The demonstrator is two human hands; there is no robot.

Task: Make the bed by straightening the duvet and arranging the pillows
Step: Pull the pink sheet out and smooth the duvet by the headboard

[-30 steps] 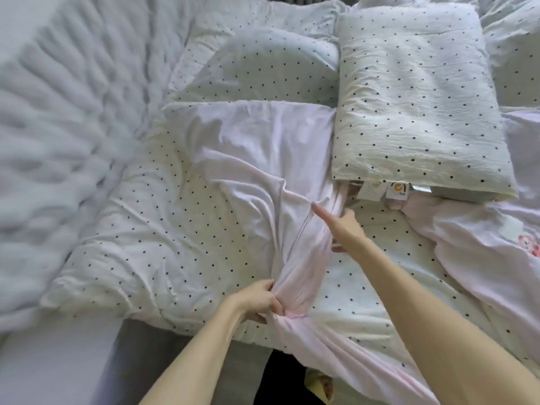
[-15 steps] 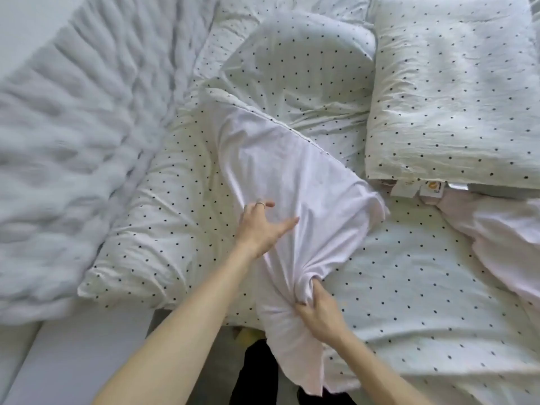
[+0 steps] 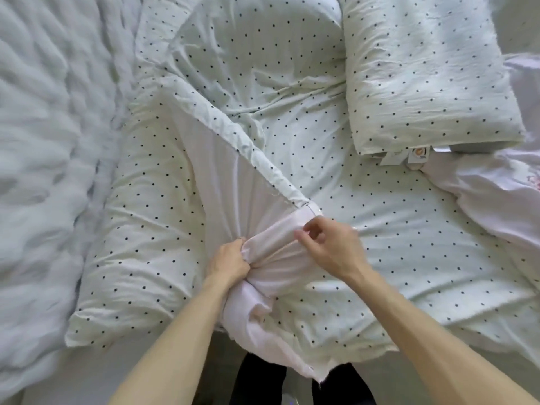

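At the bed's near edge, the left hand [image 3: 229, 260] clenches a bunched white cloth [image 3: 271, 258] and the right hand [image 3: 330, 247] pinches its folded hem. The dotted duvet [image 3: 140, 244] around them lies creased, so straightening looks barely begun. Farther off, a dotted pillow [image 3: 423, 68] sits skewed; its tags [image 3: 406, 155] are unreadable.

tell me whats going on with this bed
A person stands at the bed's edge, working on a white cloth bunched up in the middle of the polka-dot duvet. The left hand grips the gathered part of it, and the right hand pinches its folded edge just beside. The duvet lies wrinkled, and a dotted pillow sits at the upper right.
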